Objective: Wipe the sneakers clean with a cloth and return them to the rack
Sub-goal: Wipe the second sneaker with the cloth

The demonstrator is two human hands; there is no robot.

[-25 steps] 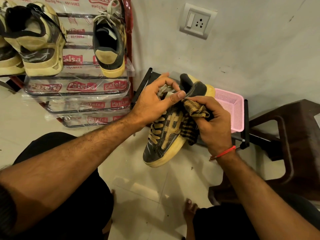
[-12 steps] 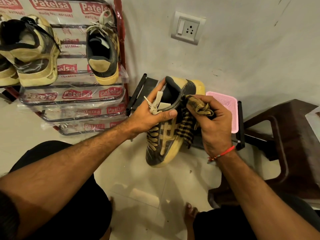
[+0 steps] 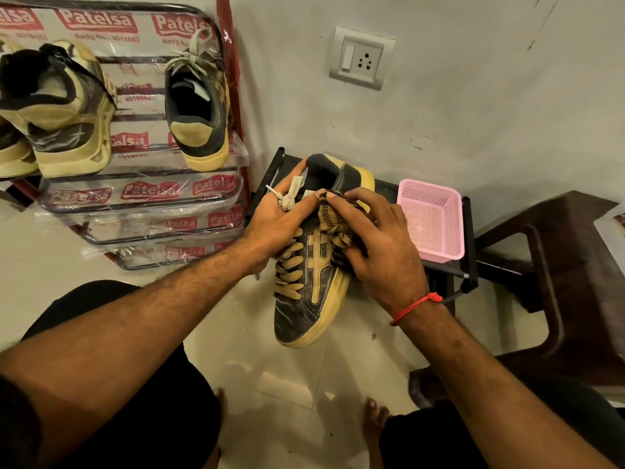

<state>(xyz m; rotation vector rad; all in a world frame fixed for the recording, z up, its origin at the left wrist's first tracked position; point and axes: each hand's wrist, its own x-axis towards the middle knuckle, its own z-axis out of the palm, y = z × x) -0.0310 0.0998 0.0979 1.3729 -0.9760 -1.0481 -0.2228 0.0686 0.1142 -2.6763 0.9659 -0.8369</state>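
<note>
In the head view, a dark sneaker [image 3: 313,282] with a yellowish sole and tan laces sits at the centre of the frame, held above the pale tiled floor [image 3: 267,367], toe pointing toward the bottom edge and heel toward the wall. The left hand [image 3: 280,221] grips its laced side near the collar, fingers curled over the tongue with the knotted lace end lying across them. The right hand [image 3: 378,245] presses a checked brown cloth [image 3: 333,220] against the sneaker's right flank, fingers bent over the bunched fabric; a red thread [image 3: 416,304] circles that wrist. In the upper left of the frame stands the rack [image 3: 233,106], its tiers wrapped in clear plastic printed with red "Patelsa" labels. On its top tier rests a second dark sneaker [image 3: 199,106], heel toward the camera, and further left a bulkier tan shoe [image 3: 64,110]. Behind the hands, right of centre, a pink basket [image 3: 431,220] sits on a black stand [image 3: 470,245]. A brown chair [image 3: 575,265] fills the right edge, and a socket [image 3: 361,58] is on the wall above.
</note>
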